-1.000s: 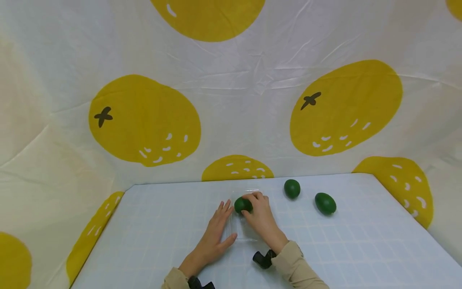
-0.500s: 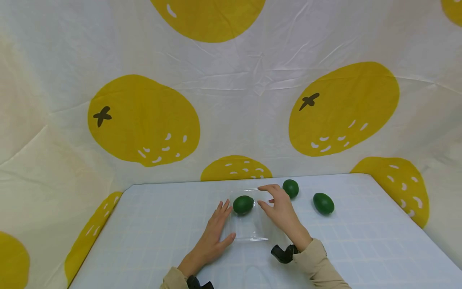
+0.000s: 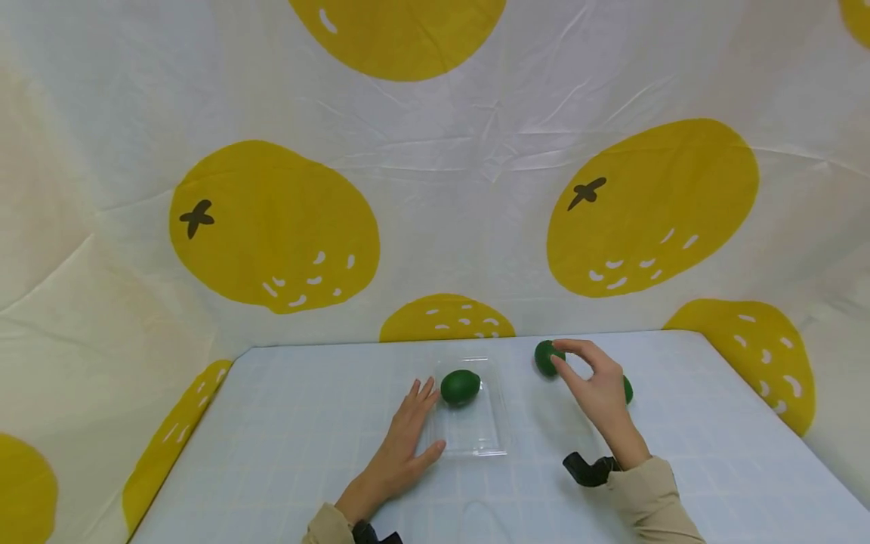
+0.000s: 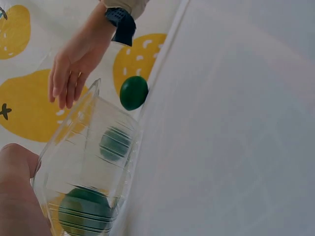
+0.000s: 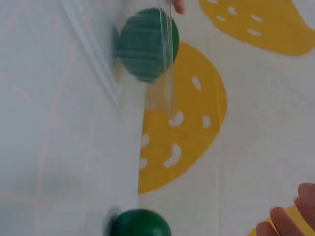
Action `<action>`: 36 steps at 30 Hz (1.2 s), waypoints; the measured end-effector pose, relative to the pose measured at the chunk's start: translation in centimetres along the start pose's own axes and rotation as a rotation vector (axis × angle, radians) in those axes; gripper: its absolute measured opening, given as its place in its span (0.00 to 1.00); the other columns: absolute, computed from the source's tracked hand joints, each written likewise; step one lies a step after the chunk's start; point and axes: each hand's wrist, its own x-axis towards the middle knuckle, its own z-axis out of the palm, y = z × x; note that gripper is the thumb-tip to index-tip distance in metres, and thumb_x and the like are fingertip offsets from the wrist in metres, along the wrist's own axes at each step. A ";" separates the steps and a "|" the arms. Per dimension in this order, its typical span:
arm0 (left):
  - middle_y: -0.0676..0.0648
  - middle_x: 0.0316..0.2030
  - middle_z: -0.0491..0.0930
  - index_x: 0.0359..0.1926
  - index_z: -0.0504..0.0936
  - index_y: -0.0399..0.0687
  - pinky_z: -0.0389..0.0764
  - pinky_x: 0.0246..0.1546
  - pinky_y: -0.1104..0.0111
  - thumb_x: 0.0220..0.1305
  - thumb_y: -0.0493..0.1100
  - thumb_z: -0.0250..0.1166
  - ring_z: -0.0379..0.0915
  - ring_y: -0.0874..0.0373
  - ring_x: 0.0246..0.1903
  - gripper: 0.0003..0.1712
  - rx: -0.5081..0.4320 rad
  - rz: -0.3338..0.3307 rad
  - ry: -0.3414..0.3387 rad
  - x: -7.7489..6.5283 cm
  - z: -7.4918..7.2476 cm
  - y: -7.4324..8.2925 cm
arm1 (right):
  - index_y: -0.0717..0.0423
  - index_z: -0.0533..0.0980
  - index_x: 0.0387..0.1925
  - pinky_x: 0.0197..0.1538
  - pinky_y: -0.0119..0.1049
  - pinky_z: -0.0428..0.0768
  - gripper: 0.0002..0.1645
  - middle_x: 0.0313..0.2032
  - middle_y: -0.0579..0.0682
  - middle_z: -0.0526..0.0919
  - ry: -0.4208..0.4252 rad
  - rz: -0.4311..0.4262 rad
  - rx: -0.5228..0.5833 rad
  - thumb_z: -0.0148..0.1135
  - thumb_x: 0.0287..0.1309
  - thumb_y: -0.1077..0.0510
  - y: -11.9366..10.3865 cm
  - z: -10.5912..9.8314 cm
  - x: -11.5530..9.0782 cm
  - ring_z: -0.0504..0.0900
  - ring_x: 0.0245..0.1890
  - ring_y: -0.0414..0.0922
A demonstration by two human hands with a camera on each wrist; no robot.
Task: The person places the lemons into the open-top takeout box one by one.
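Note:
A dark green lime (image 3: 460, 387) lies inside a clear plastic container (image 3: 476, 438), toward its back. My left hand (image 3: 401, 434) lies at the container's left side with fingers extended; in the left wrist view its thumb (image 4: 17, 172) is against the clear wall. Over on the right, my right hand (image 3: 601, 389) hovers by a second lime (image 3: 546, 359), thumb and index finger spread. In the right wrist view a gap shows between its fingers (image 5: 283, 223) and that lime (image 5: 140, 225). A third lime (image 3: 628, 390) is mostly hidden behind the right hand.
A pale checked cloth covers the table (image 3: 306, 423). Behind it hangs a white curtain (image 3: 462, 227) printed with large yellow fruit, meeting the table's back edge close behind the limes. Black wrist cameras (image 3: 587, 470) sit at both cuffs.
My right hand has let go of the lime in the container and moved right to the second lime. The left hand has stayed in place.

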 end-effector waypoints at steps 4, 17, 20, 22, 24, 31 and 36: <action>0.44 0.73 0.46 0.72 0.53 0.44 0.49 0.62 0.39 0.65 0.56 0.53 0.36 0.41 0.71 0.40 0.000 0.003 0.001 -0.1 0.1 0.0 | 0.65 0.80 0.43 0.50 0.19 0.66 0.14 0.42 0.59 0.83 0.047 0.099 -0.025 0.65 0.51 0.69 0.4 -2.1 0.3 0.77 0.46 0.45; 0.45 0.73 0.46 0.72 0.53 0.44 0.48 0.63 0.40 0.65 0.56 0.53 0.35 0.42 0.71 0.40 -0.004 -0.009 -0.007 0.1 0.2 0.0 | 0.56 0.70 0.61 0.67 0.30 0.56 0.27 0.58 0.54 0.73 -0.007 0.432 0.017 0.58 0.62 0.52 9.0 -7.2 -1.5 0.65 0.62 0.35; 0.46 0.73 0.45 0.72 0.53 0.44 0.48 0.63 0.40 0.65 0.57 0.53 0.35 0.42 0.71 0.40 -0.001 -0.010 -0.009 0.0 0.2 -0.1 | 0.55 0.66 0.65 0.61 0.17 0.57 0.30 0.63 0.52 0.69 -0.089 0.436 0.040 0.57 0.63 0.52 10.2 -7.5 -2.2 0.63 0.62 0.34; 0.46 0.73 0.45 0.72 0.53 0.45 0.48 0.63 0.40 0.65 0.56 0.53 0.35 0.43 0.71 0.40 0.000 -0.013 -0.011 0.0 0.2 -0.1 | 0.53 0.62 0.67 0.60 0.15 0.57 0.32 0.65 0.52 0.64 -0.160 0.432 0.077 0.56 0.64 0.52 10.9 -7.6 -2.5 0.61 0.63 0.38; 0.46 0.73 0.45 0.72 0.52 0.45 0.48 0.63 0.40 0.65 0.56 0.53 0.35 0.43 0.71 0.40 0.006 -0.015 -0.010 0.0 0.3 -0.2 | 0.50 0.58 0.70 0.66 0.26 0.55 0.35 0.68 0.54 0.59 -0.236 0.426 0.132 0.56 0.64 0.54 11.5 -7.5 -2.9 0.57 0.65 0.44; 0.45 0.73 0.46 0.72 0.53 0.44 0.48 0.64 0.41 0.64 0.56 0.53 0.36 0.42 0.71 0.40 0.006 -0.007 -0.006 0.0 0.2 -0.2 | 0.48 0.51 0.72 0.62 0.24 0.56 0.41 0.71 0.58 0.51 -0.379 0.437 0.252 0.57 0.62 0.58 13.0 -7.1 -4.1 0.51 0.68 0.51; 0.46 0.73 0.45 0.72 0.52 0.45 0.45 0.65 0.45 0.64 0.56 0.53 0.36 0.43 0.71 0.40 0.016 -0.016 -0.009 -0.1 0.2 -0.2 | 0.53 0.53 0.71 0.53 0.12 0.57 0.42 0.70 0.61 0.52 -0.394 0.401 0.284 0.59 0.58 0.65 13.4 -6.9 -4.4 0.56 0.64 0.35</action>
